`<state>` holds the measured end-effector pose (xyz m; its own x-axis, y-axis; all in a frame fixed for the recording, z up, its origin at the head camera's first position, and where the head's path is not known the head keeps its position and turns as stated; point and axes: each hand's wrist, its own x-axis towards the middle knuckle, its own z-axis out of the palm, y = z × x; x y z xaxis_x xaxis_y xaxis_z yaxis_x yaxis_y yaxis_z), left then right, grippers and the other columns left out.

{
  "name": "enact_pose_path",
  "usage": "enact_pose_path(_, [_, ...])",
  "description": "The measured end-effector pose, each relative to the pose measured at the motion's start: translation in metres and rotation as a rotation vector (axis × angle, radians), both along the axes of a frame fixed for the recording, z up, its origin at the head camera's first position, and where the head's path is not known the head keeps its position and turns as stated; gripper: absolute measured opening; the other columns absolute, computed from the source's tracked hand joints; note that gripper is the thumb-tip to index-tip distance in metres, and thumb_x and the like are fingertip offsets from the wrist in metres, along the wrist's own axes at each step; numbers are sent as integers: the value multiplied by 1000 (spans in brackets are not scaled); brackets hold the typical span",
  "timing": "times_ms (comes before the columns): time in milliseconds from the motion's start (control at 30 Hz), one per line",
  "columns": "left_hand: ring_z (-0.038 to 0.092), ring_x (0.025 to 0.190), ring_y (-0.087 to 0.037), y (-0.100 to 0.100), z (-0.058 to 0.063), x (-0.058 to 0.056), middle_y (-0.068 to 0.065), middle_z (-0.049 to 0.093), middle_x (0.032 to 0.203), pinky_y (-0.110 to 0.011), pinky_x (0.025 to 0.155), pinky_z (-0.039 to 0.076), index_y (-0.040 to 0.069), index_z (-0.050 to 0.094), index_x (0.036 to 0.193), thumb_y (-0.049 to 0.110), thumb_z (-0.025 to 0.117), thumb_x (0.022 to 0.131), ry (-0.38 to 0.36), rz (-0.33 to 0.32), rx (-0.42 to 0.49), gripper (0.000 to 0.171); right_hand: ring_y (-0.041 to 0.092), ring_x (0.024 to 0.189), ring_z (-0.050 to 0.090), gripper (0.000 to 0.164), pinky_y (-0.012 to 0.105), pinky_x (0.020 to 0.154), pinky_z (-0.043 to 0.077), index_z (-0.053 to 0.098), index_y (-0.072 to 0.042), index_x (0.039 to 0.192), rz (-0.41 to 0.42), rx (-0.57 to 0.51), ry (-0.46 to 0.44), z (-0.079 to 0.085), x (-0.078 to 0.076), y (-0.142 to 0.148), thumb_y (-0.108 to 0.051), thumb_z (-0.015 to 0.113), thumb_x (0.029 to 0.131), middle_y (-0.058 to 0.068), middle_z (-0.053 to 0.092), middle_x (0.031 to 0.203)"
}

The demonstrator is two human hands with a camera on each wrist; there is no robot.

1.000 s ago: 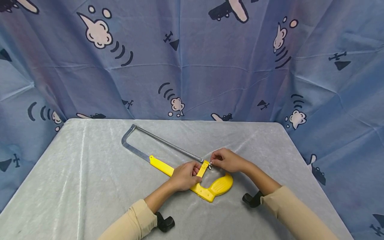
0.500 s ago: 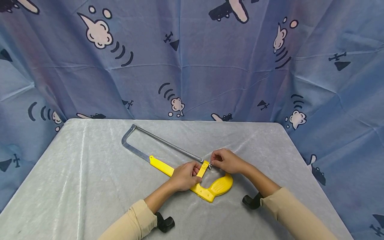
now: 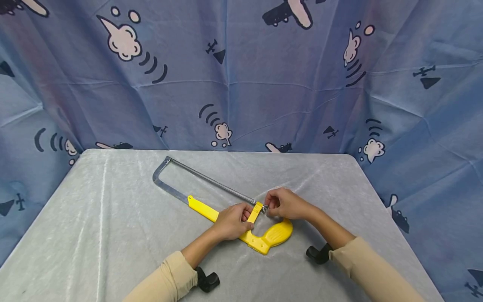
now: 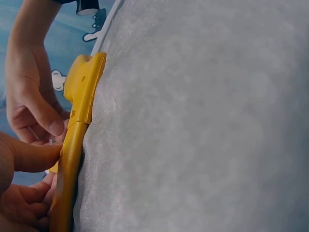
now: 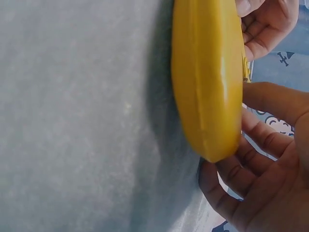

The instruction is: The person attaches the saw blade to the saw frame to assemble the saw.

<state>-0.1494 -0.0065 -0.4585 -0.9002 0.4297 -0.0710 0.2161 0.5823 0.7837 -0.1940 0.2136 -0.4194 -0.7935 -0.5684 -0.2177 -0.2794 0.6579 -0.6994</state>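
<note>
A hacksaw (image 3: 203, 208) with a yellow and grey metal frame lies flat on the table, its blade (image 3: 215, 181) stretched along the far side. My left hand (image 3: 231, 221) grips the yellow frame beside the front post, thumb on the near side. At the blade's handle end sits a small silver wing nut (image 3: 265, 208), which my right hand (image 3: 288, 204) pinches between thumb and fingertips. The rounded yellow handle (image 3: 280, 232) points right, below the right hand. In the right wrist view, that handle (image 5: 207, 82) hides the wing nut.
Pale grey plush cloth covers the table (image 3: 94, 235). Behind and at the sides hangs a blue curtain (image 3: 249, 100) printed with planes and clouds. Black wrist camera mounts (image 3: 207, 280) stick out below both sleeves.
The right thumb and fingertips have shifted slightly at the wing nut, which shows at a different angle. The left hand and the hacksaw have stayed in place.
</note>
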Motion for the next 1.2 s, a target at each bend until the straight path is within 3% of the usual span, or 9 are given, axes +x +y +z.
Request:
enact_pose_path(267, [53,77,-7,0,2,0,7,58,83,-28,74,41,12,64,105,15,77,82,-6,2,6,26,13,64,53,15,23,59,46,65,-4,87,14,-11,8,-3,2,-1,-9,78,84,1,59,73])
enact_pose_path(433, [53,78,-8,0,1,0,7,57,84,-28,74,41,12,64,105,15,77,82,-12,5,3,26,13,62,51,8,23,57,44,70,-2,90,27,-24,-39,-4,1,0,-10,70,90,0,60,71])
enact_pose_path(800, [52,77,-7,-1,2,1,7,58,83,-26,73,41,12,64,104,15,78,81,-1,5,6,27,16,68,49,18,26,59,42,69,4,97,22,-78,-148,-6,-2,2,-10,57,98,8,60,78])
enact_pose_path(1200, [53,78,-8,0,1,1,7,57,84,-28,74,41,12,64,105,16,77,82,-8,10,-1,27,18,70,51,21,29,64,45,67,5,96,-46,-72,-186,-6,-1,-2,-5,49,101,8,61,78])
